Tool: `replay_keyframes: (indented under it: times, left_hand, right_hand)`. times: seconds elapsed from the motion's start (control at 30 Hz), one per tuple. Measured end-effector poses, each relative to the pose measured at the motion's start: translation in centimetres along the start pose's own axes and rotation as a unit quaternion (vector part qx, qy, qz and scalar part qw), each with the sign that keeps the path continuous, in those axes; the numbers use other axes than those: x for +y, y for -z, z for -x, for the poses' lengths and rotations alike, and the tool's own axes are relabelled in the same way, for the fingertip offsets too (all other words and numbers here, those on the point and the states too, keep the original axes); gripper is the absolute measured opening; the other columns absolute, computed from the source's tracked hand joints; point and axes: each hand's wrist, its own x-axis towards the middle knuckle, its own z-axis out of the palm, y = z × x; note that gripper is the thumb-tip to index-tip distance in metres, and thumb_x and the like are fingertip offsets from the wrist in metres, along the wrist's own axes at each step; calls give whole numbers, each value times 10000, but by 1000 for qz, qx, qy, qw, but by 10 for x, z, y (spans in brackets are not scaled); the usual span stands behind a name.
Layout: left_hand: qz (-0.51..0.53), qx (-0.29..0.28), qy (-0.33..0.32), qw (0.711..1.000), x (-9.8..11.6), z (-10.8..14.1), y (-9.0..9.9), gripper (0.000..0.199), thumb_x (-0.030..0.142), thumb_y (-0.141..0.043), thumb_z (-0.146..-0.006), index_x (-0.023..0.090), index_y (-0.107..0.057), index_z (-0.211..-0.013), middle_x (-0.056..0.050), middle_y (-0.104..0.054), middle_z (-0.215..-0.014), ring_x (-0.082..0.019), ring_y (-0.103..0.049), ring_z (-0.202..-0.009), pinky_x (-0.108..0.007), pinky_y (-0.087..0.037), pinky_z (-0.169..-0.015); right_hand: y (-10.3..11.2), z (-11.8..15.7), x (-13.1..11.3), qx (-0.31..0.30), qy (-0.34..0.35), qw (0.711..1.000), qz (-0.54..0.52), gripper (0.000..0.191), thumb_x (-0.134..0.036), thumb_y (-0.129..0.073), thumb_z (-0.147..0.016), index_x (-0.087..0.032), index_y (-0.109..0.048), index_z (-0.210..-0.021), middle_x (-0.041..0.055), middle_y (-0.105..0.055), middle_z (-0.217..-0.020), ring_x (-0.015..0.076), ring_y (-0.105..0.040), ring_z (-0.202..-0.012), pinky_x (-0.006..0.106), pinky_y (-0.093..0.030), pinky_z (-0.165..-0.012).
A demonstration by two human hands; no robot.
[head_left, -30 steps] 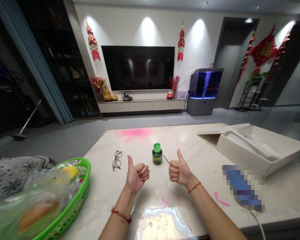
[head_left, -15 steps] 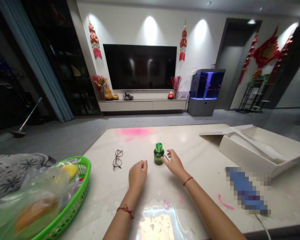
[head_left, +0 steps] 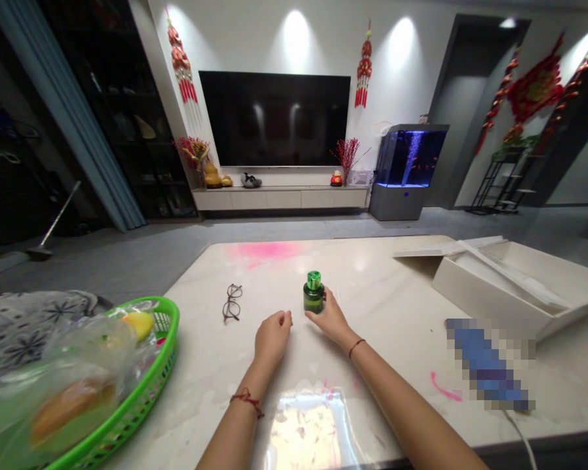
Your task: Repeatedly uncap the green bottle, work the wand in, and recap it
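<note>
My right hand (head_left: pixel 329 318) curves its fingers round the green bottle (head_left: pixel 313 299); whether they grip it, I cannot tell. My left hand (head_left: pixel 272 337) is loosely curled nearby.

Spreads out as a glossy, marble-patterned tabletop (head_left: pixel 200 365), with 1 pink smear (head_left: pixel 264 249) at the far end. Carries 1 upright, capped green bottle (head_left: pixel 313 295), 1 pair of eyeglasses (head_left: pixel 232 301) to its left, 1 open white box (head_left: pixel 490 300) at right and, nearer, 1 pixelated blue item (head_left: pixel 487 365). Runs at left behind 1 green plastic basket (head_left: pixel 172 333).
</note>
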Motion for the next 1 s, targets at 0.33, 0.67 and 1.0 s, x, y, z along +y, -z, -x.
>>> replay_keyframes:
  times: [0.33, 0.67, 1.0]
  left_hand:
    - [32, 11, -23, 999, 28, 11, 4, 375, 402, -340, -833, 195, -590, -646, -14, -625, -648, -149, -549, -626, -231, -296, -549]
    - [20, 24, -15, 999, 36, 10, 2, 373, 389, -334, -845, 199, -597, -661, -16, -623, -651, -145, -548, -618, -231, -311, -550]
    - [151, 0, -29, 988, 31, 13, -10, 300, 307, -352, -853, 210, -588, -1010, -61, -634, -1078, -187, -567, -991, -306, -401, -853]
  right_hand:
    - [-10, -9, 9, 19, -54, 996, -65, 609, -248, -639, -646, -185, -393, -1200, 107, -532, -1178, 206, -566, -986, 368, -421, -894]
    - [-2, -1, 5, -1, -55, 996, -73, 555, -254, -641, -656, -222, -417, -1163, 74, -576, -1107, 197, -563, -983, 362, -423, -878]
    - [6, 16, -4, -37, -40, 994, -93, 558, -257, -642, -654, -221, -431, -1169, 76, -559, -1141, 188, -562, -974, 363, -427, -876]
